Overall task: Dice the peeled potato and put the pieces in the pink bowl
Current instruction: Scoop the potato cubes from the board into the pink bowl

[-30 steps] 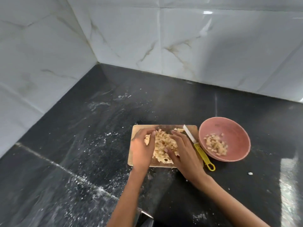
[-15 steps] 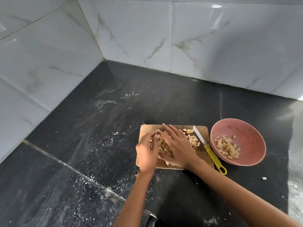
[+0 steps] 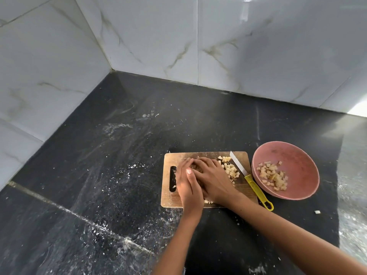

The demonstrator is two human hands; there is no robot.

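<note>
On the wooden cutting board [image 3: 168, 199], my left hand [image 3: 186, 183] and my right hand [image 3: 213, 178] are cupped together, fingertips touching, around a heap of diced potato that they mostly hide. More diced potato [image 3: 230, 169] lies loose on the board just right of my right hand. A few pieces peek out under my right wrist. The pink bowl [image 3: 297, 155] stands right of the board and holds a small pile of potato cubes [image 3: 273, 176]. A knife [image 3: 256, 190] with a yellow handle lies on the board's right edge between the board and the bowl.
The black stone counter [image 3: 119, 175] is dusted with white specks and meets marble-tiled walls [image 3: 238, 46] at the back and left. One stray potato cube [image 3: 317, 211] lies on the counter below the bowl.
My hands have drawn together over the left part of the pile, closing around it. The pieces on the right of the board are now uncovered. The camera view has shifted.
</note>
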